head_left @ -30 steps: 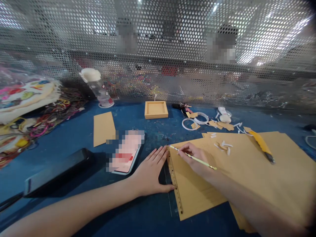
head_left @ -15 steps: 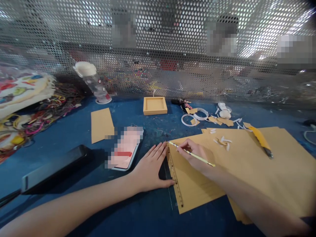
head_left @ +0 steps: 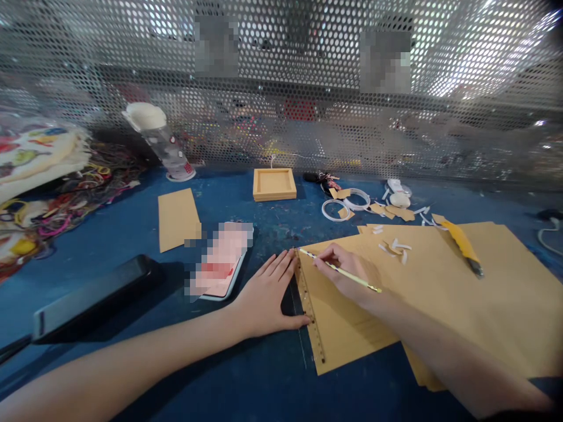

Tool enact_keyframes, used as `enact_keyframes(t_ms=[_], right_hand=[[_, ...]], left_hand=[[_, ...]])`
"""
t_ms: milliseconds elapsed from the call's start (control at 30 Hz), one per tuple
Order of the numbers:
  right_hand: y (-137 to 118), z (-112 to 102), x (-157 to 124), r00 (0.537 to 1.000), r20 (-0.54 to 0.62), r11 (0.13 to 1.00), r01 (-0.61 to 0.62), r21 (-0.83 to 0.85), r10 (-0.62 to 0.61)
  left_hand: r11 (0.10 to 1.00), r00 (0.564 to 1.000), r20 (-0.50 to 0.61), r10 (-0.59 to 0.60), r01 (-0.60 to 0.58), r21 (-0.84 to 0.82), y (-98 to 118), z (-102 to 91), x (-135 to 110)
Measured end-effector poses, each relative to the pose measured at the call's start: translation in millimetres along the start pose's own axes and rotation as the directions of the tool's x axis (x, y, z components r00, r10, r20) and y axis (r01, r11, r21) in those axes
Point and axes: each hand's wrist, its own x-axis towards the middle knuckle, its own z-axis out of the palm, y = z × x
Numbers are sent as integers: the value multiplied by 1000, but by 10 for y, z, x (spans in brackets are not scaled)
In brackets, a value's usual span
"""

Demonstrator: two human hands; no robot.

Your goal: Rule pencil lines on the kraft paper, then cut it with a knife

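My left hand (head_left: 267, 299) lies flat with its fingers spread, pressing a clear ruler (head_left: 313, 329) along the left edge of a brown paper sheet (head_left: 347, 334). Between the fingers of my right hand (head_left: 345, 272) is a pale yellow patterned pencil (head_left: 358, 279). Its tip rests at the sheet's upper left corner, by the top end of the ruler. The heel of my right hand sits on the paper. Left of my left hand lies a phone (head_left: 226, 258) with a partly blurred pink screen.
A yellow utility knife (head_left: 461, 246) and paper scraps (head_left: 396, 249) lie on larger brown sheets (head_left: 497, 310) at right. Behind are a small wooden frame (head_left: 275, 184), tape rings (head_left: 336, 210) and a plastic cup (head_left: 169, 152). A black bar-shaped device (head_left: 97, 299) lies left, before a perforated metal screen (head_left: 264, 99).
The whole view has shifted slightly, so things sit a little higher and further left. Both hands, ruler and pencil keep nearly the same positions on the paper.
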Motion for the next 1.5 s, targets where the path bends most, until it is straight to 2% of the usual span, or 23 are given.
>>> enact_keyframes(t_ms=[233,433,733,1500], right_hand=[[-27,-54,-10,1000,18,998,22,-63,-21],[-42,-68,-18,1000,23,996,-11,-85,13],[-81,-33,-19,1000,-6,999,13,-45,-13],[-146,-57,-20,1000,13,998,24,-62,-23]], left_hand=[[1000,1000,7,0,0,-7,-5,0,10],[1000,1000,7,7,-7,2,-12,11,6],[1000,1000,-15,17,-17,-7,-26,12,4],[1000,1000,-12,4,-4,7,-19,20,4]])
